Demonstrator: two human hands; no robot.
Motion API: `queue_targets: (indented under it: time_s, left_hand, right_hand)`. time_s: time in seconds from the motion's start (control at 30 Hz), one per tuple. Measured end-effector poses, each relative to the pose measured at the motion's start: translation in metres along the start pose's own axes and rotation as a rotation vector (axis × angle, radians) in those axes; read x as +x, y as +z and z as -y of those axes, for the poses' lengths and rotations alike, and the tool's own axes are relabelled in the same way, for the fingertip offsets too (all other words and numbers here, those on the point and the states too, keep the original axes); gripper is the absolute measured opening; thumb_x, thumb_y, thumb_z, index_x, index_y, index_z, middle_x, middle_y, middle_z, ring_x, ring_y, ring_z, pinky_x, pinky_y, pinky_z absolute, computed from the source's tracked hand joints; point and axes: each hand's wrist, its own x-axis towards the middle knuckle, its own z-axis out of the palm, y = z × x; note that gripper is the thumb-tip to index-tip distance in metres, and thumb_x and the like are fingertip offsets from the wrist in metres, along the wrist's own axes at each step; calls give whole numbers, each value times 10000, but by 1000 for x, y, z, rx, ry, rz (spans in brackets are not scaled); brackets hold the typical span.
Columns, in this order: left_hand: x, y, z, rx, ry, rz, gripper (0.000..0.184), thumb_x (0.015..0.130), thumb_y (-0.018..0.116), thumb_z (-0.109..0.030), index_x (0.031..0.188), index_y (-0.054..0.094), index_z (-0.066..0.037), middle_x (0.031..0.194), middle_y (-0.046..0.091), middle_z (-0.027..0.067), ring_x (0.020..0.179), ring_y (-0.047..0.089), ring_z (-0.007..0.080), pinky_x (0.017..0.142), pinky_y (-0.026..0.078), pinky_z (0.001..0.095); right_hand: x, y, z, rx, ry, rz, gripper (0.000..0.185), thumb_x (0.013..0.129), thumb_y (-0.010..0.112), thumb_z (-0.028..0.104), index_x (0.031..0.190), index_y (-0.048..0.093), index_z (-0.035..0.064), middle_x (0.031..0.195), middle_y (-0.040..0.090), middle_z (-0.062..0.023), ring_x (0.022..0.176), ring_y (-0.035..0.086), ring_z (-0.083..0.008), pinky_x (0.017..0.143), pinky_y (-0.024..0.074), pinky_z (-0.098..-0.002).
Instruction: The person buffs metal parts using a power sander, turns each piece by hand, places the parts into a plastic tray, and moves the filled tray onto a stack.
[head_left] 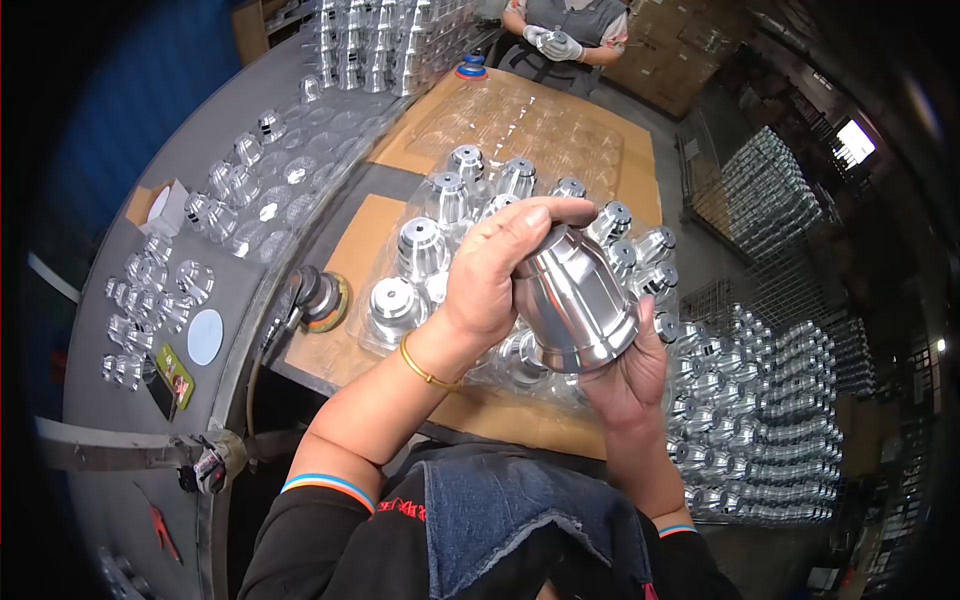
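Observation:
Between my two hands I hold a shiny bell-shaped metal housing (578, 305), tilted, with its narrow end up and to the left. My left hand (492, 265) wraps round its narrow upper end. Supporting the wide rim from below is my right hand (632, 372), its fingers partly hidden behind the metal. Under and behind my hands, similar metal housings (420, 250) stand narrow end up in a clear plastic tray (372, 338). My hands and the held housing cover part of that tray.
On the left bench, an orbital sander (322, 300) rests at the edge near loose housings (240, 185) and a white disc (205, 337). Cardboard (340, 235) lies under the tray. Stacked trays of housings (760, 420) stand to the right. Across the table, a gloved person (570, 25) holds a part.

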Motion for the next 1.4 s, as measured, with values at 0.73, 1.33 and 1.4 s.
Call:
queue_targets:
  time_s: [0.73, 1.33, 1.4]
  left_hand:
    - [0, 0, 8, -112, 9, -117, 436, 904, 446, -270, 1173, 507, 68, 1118, 577, 171, 1046, 541, 232, 928, 422, 352]
    - [-15, -10, -5, 230, 230, 65, 1013, 608, 825, -199, 1396, 207, -43, 1366, 314, 133, 1266, 318, 242, 1053, 242, 354]
    - [-16, -12, -7, 214, 246, 65, 1024, 605, 830, -194, 1398, 200, -43, 1371, 310, 132, 1273, 311, 242, 1055, 240, 355]
  right_hand:
    - [-4, 1, -14, -377, -148, 118, 505, 912, 505, 280, 1272, 384, -54, 1247, 495, -180, 1147, 502, -281, 960, 429, -426]
    - [13, -3, -11, -63, -105, -64, 303, 957, 404, 196, 1137, 487, -33, 1153, 564, -164, 1061, 567, -236, 924, 486, -373]
    - [16, -3, -12, -103, -104, -86, 329, 959, 396, 209, 1161, 475, -38, 1171, 554, -172, 1080, 556, -247, 934, 474, -393]
